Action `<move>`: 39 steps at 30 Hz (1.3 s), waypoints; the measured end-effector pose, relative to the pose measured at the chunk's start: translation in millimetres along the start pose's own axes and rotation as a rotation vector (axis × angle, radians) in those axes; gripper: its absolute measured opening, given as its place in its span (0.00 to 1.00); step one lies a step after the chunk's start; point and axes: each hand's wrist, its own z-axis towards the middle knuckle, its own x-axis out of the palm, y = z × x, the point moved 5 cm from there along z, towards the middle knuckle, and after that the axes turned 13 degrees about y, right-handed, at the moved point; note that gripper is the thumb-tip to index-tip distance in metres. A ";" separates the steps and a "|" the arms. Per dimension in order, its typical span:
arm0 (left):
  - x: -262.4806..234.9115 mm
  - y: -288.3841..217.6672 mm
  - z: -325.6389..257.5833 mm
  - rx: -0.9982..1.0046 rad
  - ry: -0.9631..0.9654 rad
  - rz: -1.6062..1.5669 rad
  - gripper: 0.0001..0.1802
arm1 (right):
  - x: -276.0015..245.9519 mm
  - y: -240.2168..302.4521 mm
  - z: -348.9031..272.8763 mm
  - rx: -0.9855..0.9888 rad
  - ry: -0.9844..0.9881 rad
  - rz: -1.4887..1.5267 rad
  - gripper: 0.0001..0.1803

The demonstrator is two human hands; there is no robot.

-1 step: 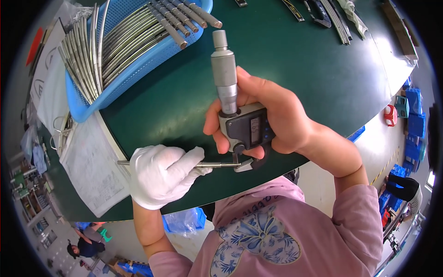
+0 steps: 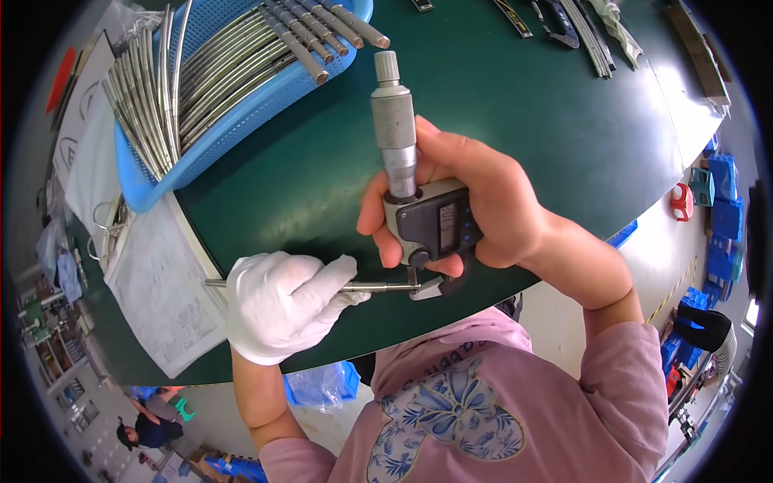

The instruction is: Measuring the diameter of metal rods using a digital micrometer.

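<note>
My left hand (image 2: 278,306), in a white glove, is closed around a thin metal rod (image 2: 382,286) that sticks out of the fist at both ends. The rod's right end lies at the jaws of a digital micrometer (image 2: 419,221); whether both faces touch it is too small to tell. Bare fingers of my right hand (image 2: 503,201) wrap the micrometer's body, with its display facing up. The knurled thimble (image 2: 393,121) points away from me, and the thumb rests beside it. Both hands are over the near part of the green table (image 2: 564,121).
At the far left, a blue plastic basket (image 2: 229,125) holds many long metal rods, some with ends past its rim. Printed sheets (image 2: 161,290) lie left of my gloved hand. Metal strips (image 2: 586,36) and other tools lie at the far right. Other people are in the background.
The micrometer has shifted very slightly to the right. Its display has changed, and the thimble's knurling, smeared before, is now sharp. The gloved hand and rod look the same.
</note>
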 end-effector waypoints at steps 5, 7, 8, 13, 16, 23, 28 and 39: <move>-0.6 1.1 -0.5 0.010 -0.031 0.001 0.16 | -0.8 2.2 -1.3 0.041 -0.036 -0.032 0.35; -0.7 0.7 -0.6 0.000 -0.032 0.005 0.16 | 0.0 3.2 -1.7 0.048 -0.045 -0.054 0.35; -1.1 0.7 -0.8 0.000 -0.036 -0.007 0.16 | -0.4 3.1 -2.2 0.064 -0.064 -0.081 0.35; -1.0 -0.3 0.0 -0.002 0.005 -0.002 0.15 | 0.7 4.0 -3.1 0.055 -0.048 -0.125 0.34; -0.9 0.2 0.9 0.006 0.012 -0.011 0.15 | 0.2 2.3 -5.4 0.044 -0.039 -0.107 0.35; -18.2 9.9 -13.5 -0.064 -0.051 0.053 0.16 | -0.5 6.5 -5.3 0.027 -0.072 0.042 0.36; -103.1 31.1 -31.3 -0.200 -1.062 0.099 0.06 | -0.6 9.4 -5.7 -0.014 -0.096 0.012 0.35; -157.5 111.1 70.3 -0.469 -0.376 0.057 0.14 | 2.2 8.6 -8.6 -0.043 -0.098 -0.028 0.31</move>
